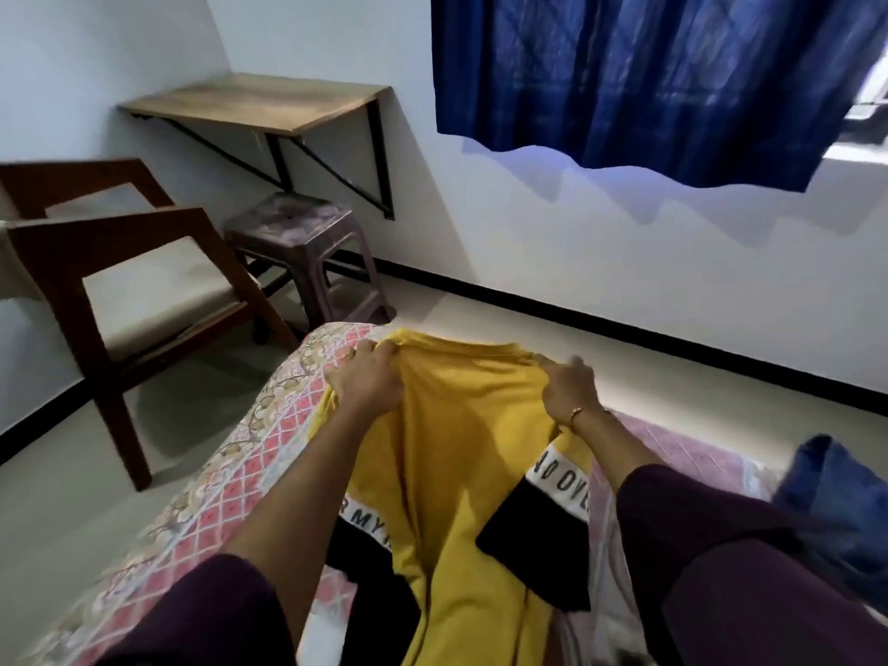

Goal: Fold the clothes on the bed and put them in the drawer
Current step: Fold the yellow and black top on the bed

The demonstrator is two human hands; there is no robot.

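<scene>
While hands grip yellow shirt, perhaps jeans beside, chair near bed.

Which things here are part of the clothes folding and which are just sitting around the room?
Part of the job: yellow shirt, gripped by left hand and right hand; blue garment; bed.

Just around: wooden chair, plastic stool, wall shelf, blue curtain.

Mustard-yellow cotton shirt with black sleeves and white lettered bands; bed sheet in a pink lattice with cream florals; deep blue curtain; blue cloth.
</scene>
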